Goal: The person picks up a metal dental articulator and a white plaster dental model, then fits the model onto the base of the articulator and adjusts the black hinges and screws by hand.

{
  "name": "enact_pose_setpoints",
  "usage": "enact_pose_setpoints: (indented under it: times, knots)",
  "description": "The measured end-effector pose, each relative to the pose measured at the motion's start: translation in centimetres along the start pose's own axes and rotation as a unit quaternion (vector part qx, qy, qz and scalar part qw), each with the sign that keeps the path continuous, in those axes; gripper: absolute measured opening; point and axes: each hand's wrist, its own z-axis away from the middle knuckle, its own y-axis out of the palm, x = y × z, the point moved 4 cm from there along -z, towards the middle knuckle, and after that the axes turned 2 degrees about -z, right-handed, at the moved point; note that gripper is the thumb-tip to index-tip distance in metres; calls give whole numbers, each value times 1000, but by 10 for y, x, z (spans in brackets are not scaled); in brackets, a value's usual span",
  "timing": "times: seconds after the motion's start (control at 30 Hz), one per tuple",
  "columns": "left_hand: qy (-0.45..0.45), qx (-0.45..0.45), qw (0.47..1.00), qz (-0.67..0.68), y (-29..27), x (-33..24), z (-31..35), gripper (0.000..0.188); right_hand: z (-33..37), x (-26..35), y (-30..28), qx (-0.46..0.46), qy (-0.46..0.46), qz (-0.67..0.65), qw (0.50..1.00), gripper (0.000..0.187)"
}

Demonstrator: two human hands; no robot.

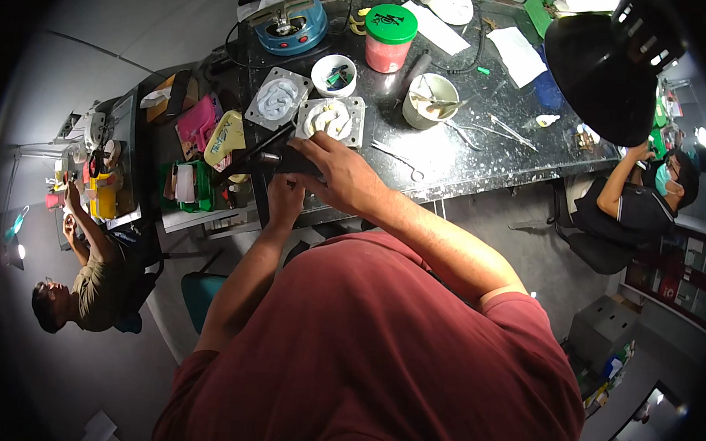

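1. A dark rod-shaped thing lies slantwise at the bench's near edge, left of the right hand; its long axis runs from upper right, beside a squarish metal plate, to lower left.
2. The right fingers bend over a dark area below that plate; the left hand is curled beneath them. I cannot tell what either pinches.
3. The black bench is speckled white and holds a green-lidded tub.
4. Seated people flank the room, left and right.
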Motion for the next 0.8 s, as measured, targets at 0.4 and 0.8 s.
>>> enact_pose_setpoints:
  times: [0.4,0.8]
  knots:
    - [49,-81,995,-25,-70,-10,76,30,-12,0,-6,19,15,29,999,51]
    - [-290,-161,922,197,-126,230,1,31,-15,19,-3,52,131,122,983,47]
